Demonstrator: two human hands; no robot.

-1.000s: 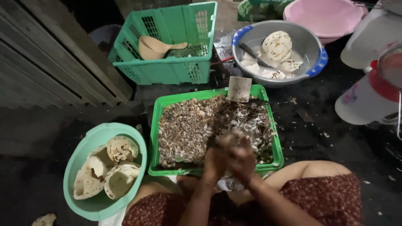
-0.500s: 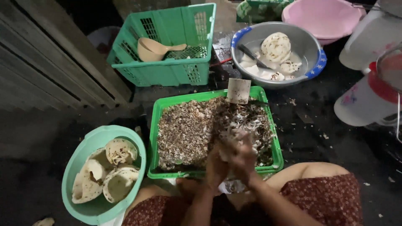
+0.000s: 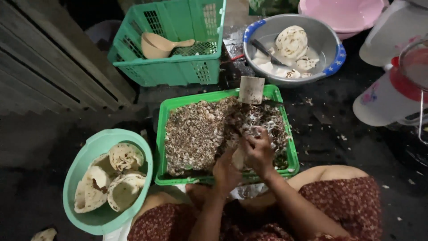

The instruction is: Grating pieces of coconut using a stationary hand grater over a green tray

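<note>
Both my hands work close together over the near right part of a green tray (image 3: pixel 159 147) heaped with brown and white shavings. My left hand (image 3: pixel 226 172) grips a pale coconut piece (image 3: pixel 239 158) from below. My right hand (image 3: pixel 259 151) is closed above that piece, around a small dark tool (image 3: pixel 235 130) whose tip points toward the shavings. Most of the piece is hidden by my fingers.
A teal basin (image 3: pixel 89 143) at the near left holds coconut pieces (image 3: pixel 125 156). Beyond the tray stand a metal bowl (image 3: pixel 331 42) with peeled coconut (image 3: pixel 292 41), a green crate (image 3: pixel 178 73) holding a scoop (image 3: pixel 159 44), a pink basin (image 3: pixel 345 13) and white jugs (image 3: pixel 385 100). A flat blade (image 3: pixel 251 89) sits at the tray's far rim.
My hands stay over the same spot of the tray, shifting only slightly as the right hand works against the held piece. Nothing else has moved.
</note>
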